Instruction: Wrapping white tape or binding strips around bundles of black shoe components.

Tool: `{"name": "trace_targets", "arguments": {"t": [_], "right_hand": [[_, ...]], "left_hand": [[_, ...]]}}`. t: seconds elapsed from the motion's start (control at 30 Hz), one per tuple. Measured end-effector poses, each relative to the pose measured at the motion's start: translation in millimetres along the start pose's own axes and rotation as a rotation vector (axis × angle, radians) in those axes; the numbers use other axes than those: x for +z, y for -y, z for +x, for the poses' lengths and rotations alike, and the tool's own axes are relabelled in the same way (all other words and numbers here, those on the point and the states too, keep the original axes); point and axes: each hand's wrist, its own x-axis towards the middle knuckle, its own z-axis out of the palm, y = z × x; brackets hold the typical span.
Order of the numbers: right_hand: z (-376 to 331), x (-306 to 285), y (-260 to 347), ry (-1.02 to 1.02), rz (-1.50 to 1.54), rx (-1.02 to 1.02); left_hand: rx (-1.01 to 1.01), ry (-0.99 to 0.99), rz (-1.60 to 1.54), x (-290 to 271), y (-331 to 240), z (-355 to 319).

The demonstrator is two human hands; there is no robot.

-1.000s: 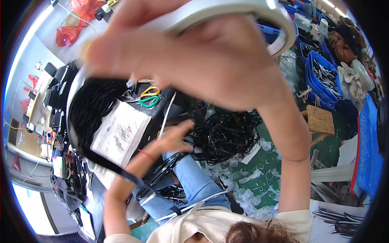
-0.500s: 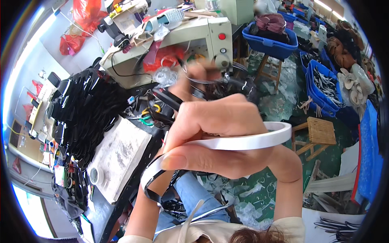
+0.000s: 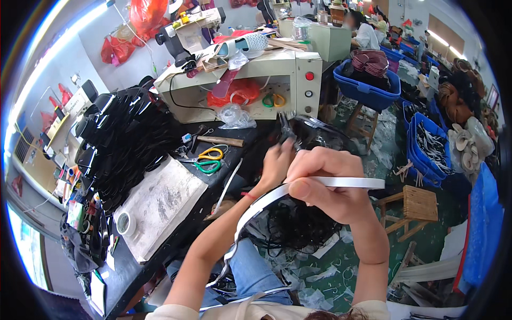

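Note:
My right hand (image 3: 333, 184) is closed, pinching a narrow white strip (image 3: 256, 208) between thumb and forefinger. One end of the strip sticks out to the right of the hand. The rest curves down to the left, over my left forearm and towards my lap, and a dark edge shows along it. My left hand (image 3: 277, 165) reaches forward over the table's right part, beside a dark, blurred object (image 3: 287, 130) at its fingertips. Motion smears those fingers, so their grip is unclear. Glossy black material (image 3: 320, 133) lies just beyond.
Left on the table are a heap of black pieces (image 3: 122, 138), a stained white board (image 3: 160, 205), a tape roll (image 3: 126, 224), yellow-handled scissors (image 3: 210, 154) and a hammer (image 3: 220, 141). A cream machine (image 3: 296, 80) stands behind. Blue baskets (image 3: 368, 90) and a wooden stool (image 3: 418, 208) are right.
The view has tilted up. My right hand has moved farther from me, and the strip has gone from a close loop to a long trailing curve. My left hand has come lower, to the table.

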Motion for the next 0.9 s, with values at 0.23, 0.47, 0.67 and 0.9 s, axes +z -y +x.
{"name": "trace_targets", "arguments": {"t": [0.23,0.47,0.67,0.9], "right_hand": [[-10,-6,1,0.084,-0.089,0.057],[-14,-8,-20,0.205,-0.239,0.180],[-45,-51,-61,0.123,-0.220,0.643],[-48,-56,-92,0.252,-0.377,0.624]], "left_hand": [[0.672,0.181,-0.290,44,-187,1],[-0.187,0.841,0.955,-92,25,-23],[-0.807,0.683,0.316,-146,5,-139],[-0.468,0.366,0.393,-178,-42,-195]]}}
